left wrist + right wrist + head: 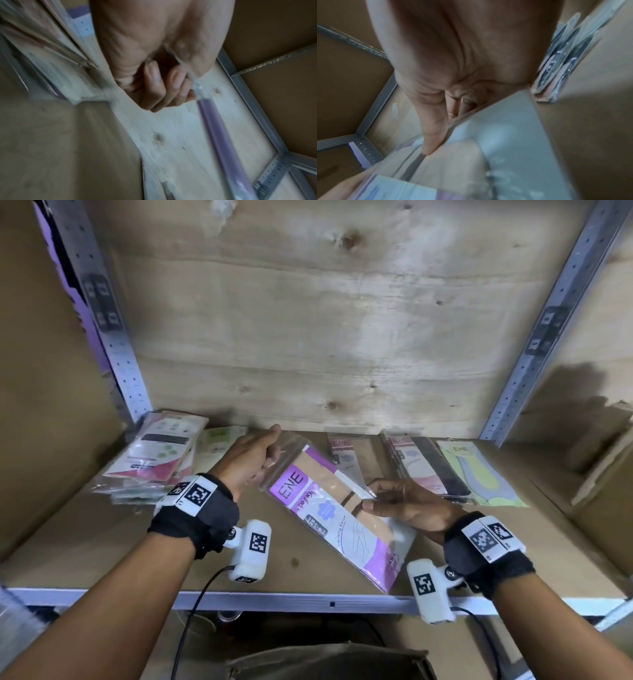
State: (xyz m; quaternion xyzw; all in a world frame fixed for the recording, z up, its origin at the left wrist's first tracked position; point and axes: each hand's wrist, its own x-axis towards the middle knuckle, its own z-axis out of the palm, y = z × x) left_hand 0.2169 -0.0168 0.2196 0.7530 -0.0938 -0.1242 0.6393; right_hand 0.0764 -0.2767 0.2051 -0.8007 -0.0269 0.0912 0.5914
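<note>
Head view: the stocking packet (pixel 337 522) is over the shelf (pixel 102 542), its long axis running far-left to near-right, header far-left.
Left wrist view: the left hand (pixel 154 60) grips its clear far flap with curled fingers.
Right wrist view: the right hand (pixel 453 60) pinches its right edge.

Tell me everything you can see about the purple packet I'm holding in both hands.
The packet is a flat, glossy clear plastic sleeve over a purple and white card printed ENE, with beige fabric and a dark band showing through. It slants over the shelf board, top end toward the back left, bottom corner near the front edge; whether it touches the board is unclear. The left hand pinches its clear top flap; the right hand pinches its right edge.
</note>
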